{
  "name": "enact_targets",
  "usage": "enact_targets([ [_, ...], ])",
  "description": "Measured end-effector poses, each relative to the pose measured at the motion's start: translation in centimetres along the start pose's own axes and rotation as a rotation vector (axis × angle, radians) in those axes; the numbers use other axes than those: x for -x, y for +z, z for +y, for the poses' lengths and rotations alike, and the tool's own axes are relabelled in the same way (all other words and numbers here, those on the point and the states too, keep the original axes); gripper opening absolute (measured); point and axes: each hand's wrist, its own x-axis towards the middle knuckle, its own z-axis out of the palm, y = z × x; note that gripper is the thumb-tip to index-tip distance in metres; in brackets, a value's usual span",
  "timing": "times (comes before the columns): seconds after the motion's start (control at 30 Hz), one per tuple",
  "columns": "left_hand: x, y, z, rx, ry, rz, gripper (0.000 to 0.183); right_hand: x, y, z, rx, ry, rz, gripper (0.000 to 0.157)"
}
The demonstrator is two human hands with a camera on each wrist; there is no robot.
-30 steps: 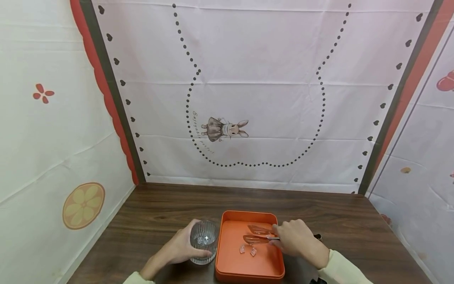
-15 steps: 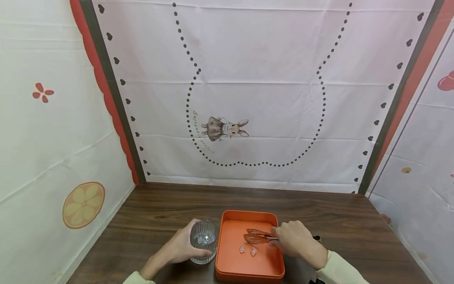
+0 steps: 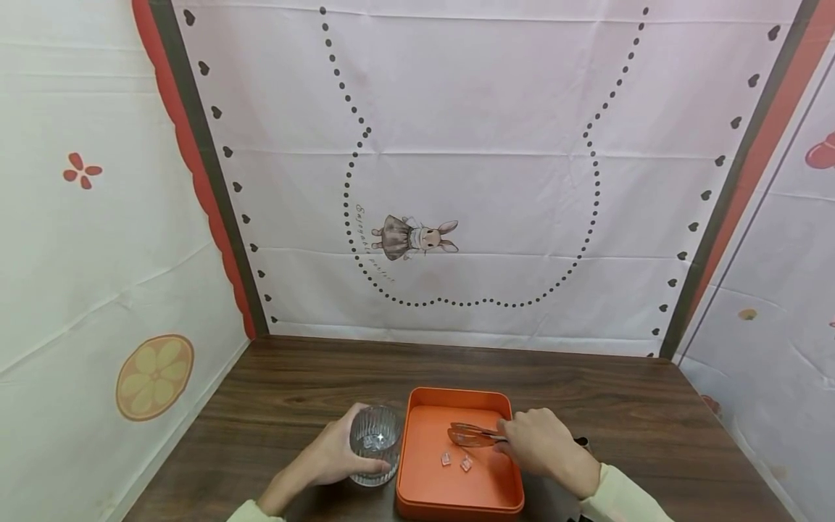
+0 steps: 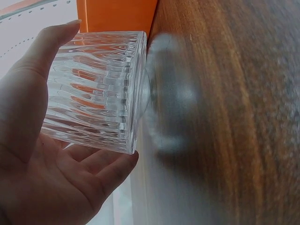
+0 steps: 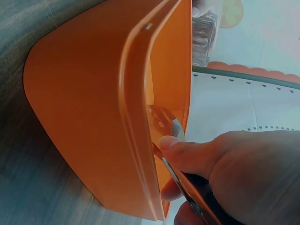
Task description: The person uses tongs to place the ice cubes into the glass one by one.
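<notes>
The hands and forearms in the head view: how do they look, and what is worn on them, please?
The left hand and the right hand are bare, without gloves. The left sleeve and the right sleeve are pale yellow, with no markings visible. Small dark parts show by the right wrist; what they are is unclear.

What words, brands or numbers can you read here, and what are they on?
"Enjoyable perfect": on the white cloth at the back, near the printed rabbit; the script is small and faint, so this is a best reading.
No readable text shows on the glass, orange box or tongs.
</notes>
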Motion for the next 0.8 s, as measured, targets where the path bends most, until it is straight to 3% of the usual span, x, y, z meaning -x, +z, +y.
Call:
enact_targets([
  [0.8,0.03,0.01,-0.08,-0.008,0.014,0.010,0.098,-0.13,0.00,-0.12,-0.005,-0.008,0.098,0.030],
])
